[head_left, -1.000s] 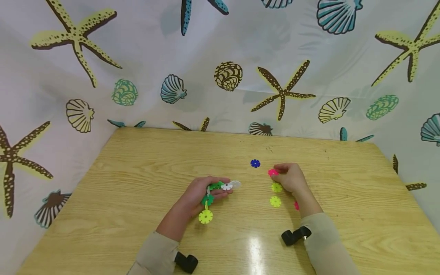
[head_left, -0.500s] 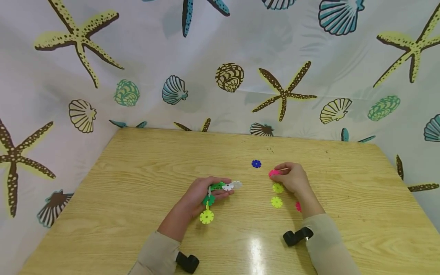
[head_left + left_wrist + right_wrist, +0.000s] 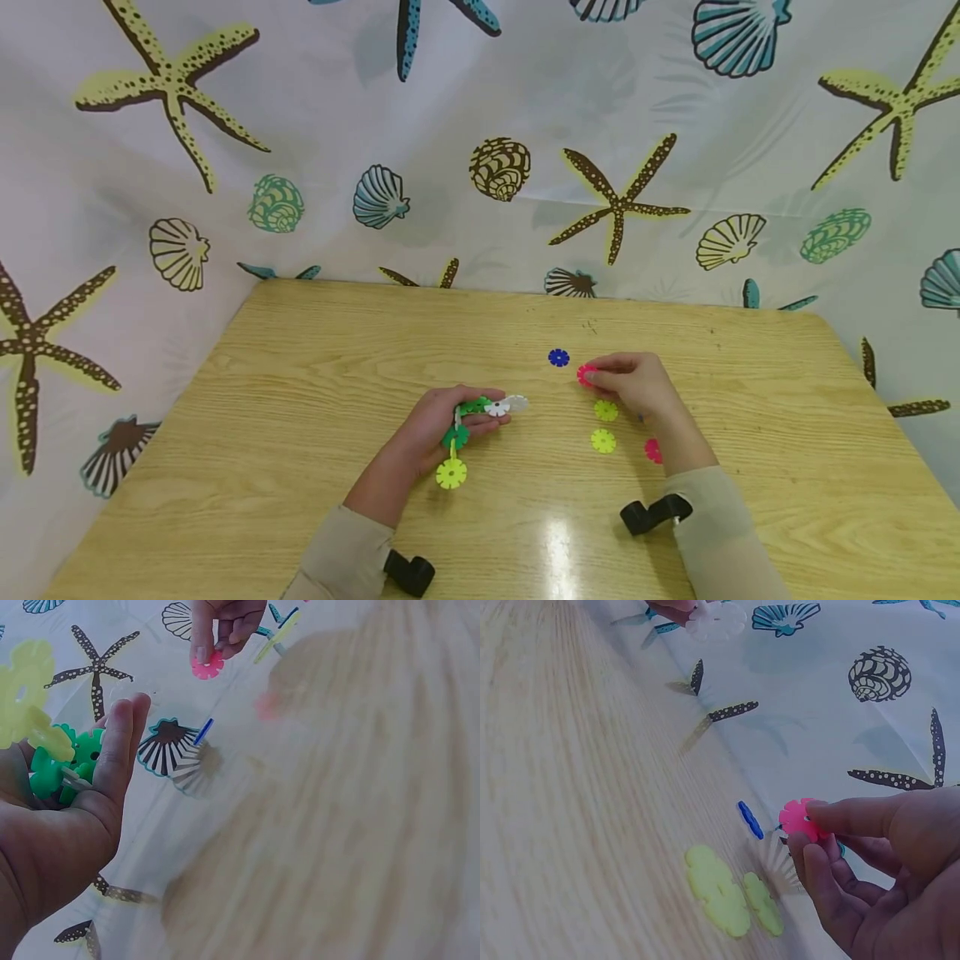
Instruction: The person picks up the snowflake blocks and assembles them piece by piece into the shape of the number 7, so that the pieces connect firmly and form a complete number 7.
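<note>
My left hand [image 3: 427, 429] holds a chain of linked, notched plastic discs, with its thumb along the top. A yellow disc [image 3: 451, 473] hangs at the near end of the chain, green discs [image 3: 51, 771] lie against the palm, and white discs [image 3: 497, 407] reach past the fingertips. Over the table on the right, my right hand [image 3: 642, 388] pinches a pink notched disc [image 3: 795, 817] between thumb and fingertips. Two yellow discs [image 3: 718, 891] lie below that hand, and a blue disc [image 3: 558, 357] lies to its left.
Another pink disc [image 3: 654, 451] lies beside the right forearm, partly covered by it. A small blue bit [image 3: 641, 417] shows under the right hand. The wooden table [image 3: 337, 333] meets a white curtain [image 3: 450, 225] printed with shells and starfish at its back and sides.
My right hand has lifted the pink disc and moved it slightly left. The second pink disc by the forearm shows more. The left hand and its chain hold still.
</note>
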`<action>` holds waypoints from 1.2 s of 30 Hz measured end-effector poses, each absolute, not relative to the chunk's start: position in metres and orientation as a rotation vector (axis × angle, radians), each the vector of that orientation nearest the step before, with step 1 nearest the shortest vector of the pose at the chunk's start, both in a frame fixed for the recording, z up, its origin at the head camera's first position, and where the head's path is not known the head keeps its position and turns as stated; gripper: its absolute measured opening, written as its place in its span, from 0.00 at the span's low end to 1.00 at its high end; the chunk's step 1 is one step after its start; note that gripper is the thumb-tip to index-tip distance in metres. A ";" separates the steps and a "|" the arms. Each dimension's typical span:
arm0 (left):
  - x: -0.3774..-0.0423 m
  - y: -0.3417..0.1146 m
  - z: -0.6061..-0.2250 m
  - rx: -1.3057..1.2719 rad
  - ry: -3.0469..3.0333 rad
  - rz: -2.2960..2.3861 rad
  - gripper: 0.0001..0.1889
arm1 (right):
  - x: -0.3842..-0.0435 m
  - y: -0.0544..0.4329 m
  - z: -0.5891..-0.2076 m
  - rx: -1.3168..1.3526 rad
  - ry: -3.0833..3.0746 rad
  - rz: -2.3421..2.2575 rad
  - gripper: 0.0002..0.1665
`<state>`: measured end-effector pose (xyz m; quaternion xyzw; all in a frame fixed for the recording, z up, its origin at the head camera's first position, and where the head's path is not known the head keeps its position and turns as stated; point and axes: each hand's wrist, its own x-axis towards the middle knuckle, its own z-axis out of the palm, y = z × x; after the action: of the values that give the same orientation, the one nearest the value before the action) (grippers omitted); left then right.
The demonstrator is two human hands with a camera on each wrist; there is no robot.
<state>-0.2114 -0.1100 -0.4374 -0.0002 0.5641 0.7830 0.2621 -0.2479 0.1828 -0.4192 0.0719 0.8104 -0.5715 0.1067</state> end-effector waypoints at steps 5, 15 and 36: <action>-0.210 -0.110 -0.437 -0.008 1.521 2.123 0.23 | -0.247 0.183 -0.417 0.125 2.313 -1.718 0.20; -0.211 -0.109 -0.435 0.005 1.524 2.115 0.23 | -0.248 0.179 -0.415 0.022 2.166 -1.802 0.21; -0.210 -0.108 -0.432 -0.013 1.511 2.121 0.23 | -0.241 0.166 -0.409 -0.101 2.176 -1.764 0.21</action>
<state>-0.2097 -0.1084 -0.4320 -0.0048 0.5593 0.7852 0.2658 -0.2411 0.1655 -0.4092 -0.0355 0.7653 -0.6202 0.1685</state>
